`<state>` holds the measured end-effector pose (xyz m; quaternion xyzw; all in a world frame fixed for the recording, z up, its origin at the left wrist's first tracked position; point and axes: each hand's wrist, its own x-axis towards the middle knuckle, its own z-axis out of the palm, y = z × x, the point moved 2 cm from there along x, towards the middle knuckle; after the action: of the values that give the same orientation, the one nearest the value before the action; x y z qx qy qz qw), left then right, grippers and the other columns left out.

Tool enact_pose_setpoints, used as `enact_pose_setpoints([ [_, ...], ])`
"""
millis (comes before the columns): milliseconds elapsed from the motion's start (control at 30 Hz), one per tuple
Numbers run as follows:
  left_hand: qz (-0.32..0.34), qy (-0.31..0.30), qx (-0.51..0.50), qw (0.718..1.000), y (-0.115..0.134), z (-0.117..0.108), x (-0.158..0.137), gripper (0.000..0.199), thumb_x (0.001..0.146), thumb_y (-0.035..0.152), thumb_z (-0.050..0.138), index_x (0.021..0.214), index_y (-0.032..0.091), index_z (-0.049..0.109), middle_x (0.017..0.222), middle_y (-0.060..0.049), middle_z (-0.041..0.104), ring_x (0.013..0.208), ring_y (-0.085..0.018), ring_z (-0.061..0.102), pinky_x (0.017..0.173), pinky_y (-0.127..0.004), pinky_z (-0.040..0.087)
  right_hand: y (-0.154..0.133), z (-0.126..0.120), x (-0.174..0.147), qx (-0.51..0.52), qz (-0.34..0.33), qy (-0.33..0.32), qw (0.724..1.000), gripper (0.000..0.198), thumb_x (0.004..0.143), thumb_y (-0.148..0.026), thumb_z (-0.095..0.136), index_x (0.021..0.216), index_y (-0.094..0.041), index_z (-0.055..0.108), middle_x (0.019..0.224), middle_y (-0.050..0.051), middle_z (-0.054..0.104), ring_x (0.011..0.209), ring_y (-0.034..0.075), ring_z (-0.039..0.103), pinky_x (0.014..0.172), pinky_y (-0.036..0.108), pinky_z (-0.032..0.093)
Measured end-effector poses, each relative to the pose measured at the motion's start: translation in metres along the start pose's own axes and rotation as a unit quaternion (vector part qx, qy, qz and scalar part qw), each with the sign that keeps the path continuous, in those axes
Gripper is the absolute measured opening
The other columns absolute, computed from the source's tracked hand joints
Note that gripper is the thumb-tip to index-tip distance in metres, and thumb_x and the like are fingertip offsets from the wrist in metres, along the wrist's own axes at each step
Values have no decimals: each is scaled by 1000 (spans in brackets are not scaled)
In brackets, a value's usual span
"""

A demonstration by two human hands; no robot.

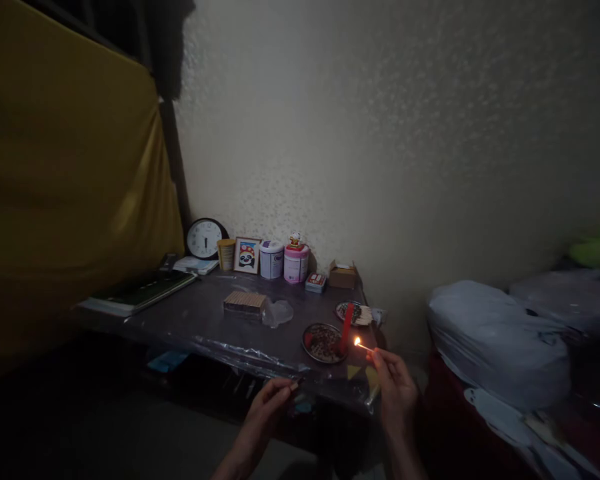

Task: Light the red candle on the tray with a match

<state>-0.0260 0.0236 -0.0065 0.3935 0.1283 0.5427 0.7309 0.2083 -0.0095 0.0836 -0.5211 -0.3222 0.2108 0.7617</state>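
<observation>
My right hand [394, 385] pinches a burning match [363, 345] whose flame sits just right of a red candle [347, 326]. The candle stands upright at the edge of a round dish [323, 343] with dark bits in it, near the table's front right corner. My left hand [271, 399] is low at the table's front edge, fingers closed around a small dark object that looks like a matchbox [294, 386]. A second small plate [355, 313] holding pale sticks lies just behind the candle.
A low table [205, 320] covered in plastic film carries a wooden block [245, 302], a crumpled plastic bag [279, 312], a clock [205, 238], a framed panda picture [247, 255], two tubs [284, 260], small boxes and books [140, 290]. Bagged bundles [495, 340] lie at right. A yellow curtain hangs at left.
</observation>
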Motion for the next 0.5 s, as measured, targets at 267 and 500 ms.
enact_pose_setpoints([
  [267,9,1,20,1000,0,-3,0,30,85,37,79,98,14,65,96,-10,59,89,-25,53,78,-26,40,-5,3,6,65,41,-13,997,44,58,-38,76,88,-12,58,84,3,60,79,10,56,69,17,44],
  [500,-15,0,13,1000,8,3,-2,33,82,38,81,99,14,66,99,-13,59,98,-31,51,83,-32,39,-21,9,2,145,75,-57,985,41,59,-34,77,89,-14,57,84,1,58,75,8,56,65,16,45],
])
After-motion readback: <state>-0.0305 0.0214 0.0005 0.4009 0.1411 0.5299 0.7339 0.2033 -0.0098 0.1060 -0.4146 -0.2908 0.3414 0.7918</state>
